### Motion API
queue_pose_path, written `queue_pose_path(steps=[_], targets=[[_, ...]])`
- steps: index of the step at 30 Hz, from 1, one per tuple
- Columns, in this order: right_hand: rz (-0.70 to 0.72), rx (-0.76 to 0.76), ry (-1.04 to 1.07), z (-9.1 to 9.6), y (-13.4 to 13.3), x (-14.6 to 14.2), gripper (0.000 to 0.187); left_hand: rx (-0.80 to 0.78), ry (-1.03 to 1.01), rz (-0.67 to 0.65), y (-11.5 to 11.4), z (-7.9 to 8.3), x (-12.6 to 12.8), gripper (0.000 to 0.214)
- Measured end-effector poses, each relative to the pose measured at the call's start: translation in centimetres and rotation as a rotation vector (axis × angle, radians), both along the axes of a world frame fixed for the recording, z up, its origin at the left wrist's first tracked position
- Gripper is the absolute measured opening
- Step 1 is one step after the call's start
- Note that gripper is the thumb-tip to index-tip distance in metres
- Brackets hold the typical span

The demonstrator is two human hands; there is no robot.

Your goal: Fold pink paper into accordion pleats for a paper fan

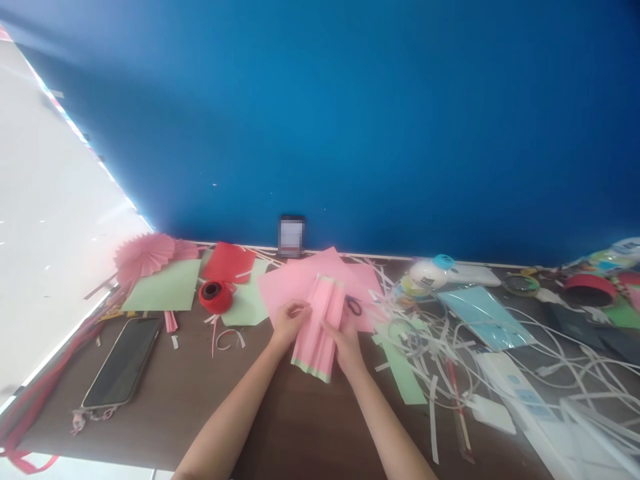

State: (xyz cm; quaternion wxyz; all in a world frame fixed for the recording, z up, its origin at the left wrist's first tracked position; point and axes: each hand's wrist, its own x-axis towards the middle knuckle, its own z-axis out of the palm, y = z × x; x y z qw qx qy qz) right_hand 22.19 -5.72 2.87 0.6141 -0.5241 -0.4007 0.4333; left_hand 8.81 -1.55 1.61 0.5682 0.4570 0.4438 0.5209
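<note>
A pink sheet of paper folded into accordion pleats (320, 327), with a green strip along its near edge, lies on the dark table (280, 413). My left hand (290, 322) pinches its left side with curled fingers. My right hand (347, 343) presses and grips its right side. Flat pink sheets (290, 283) lie under and behind the pleated paper. The handles of black scissors (354, 306) show just right of it.
A phone (123, 362) lies at the left. A red ribbon roll (215, 295), green sheets (163, 287), red paper (227, 262) and a pink paper fan (145, 255) sit behind it. Paper strips and white cables (450, 347) crowd the right. A blue wall (350, 120) rises behind.
</note>
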Motion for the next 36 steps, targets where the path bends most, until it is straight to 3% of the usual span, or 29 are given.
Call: queue_pose_path(steps=[3,7,16,19,23,27,36], targets=[[-0.037,-0.082,0.018,-0.27,-0.06,0.17,0.072,-0.017,0.064,-0.024,-0.28,0.22,0.21,0.017],[-0.035,-0.082,-0.029,-0.42,-0.28,0.29,0.068,0.015,0.139,-0.023,-0.38,0.19,0.19,0.017],[0.07,-0.141,-0.007,0.35,-0.38,0.2,0.055,0.059,0.047,-0.177,-0.81,-0.02,0.59,0.021],[0.058,-0.174,0.026,-0.04,-0.34,0.45,0.053,0.061,-0.001,-0.134,-0.8,0.21,0.61,0.017],[0.065,-0.199,0.071,-0.18,-0.34,0.7,0.057,-0.055,-0.073,-0.049,-0.66,0.43,0.58,0.02],[0.087,-0.18,0.083,0.21,-0.33,0.58,0.059,-0.034,-0.022,-0.008,-0.71,0.54,0.75,0.023],[0.087,-0.191,0.172,0.29,-0.27,0.5,0.058,0.01,-0.025,-0.07,-1.03,0.57,0.97,0.027]])
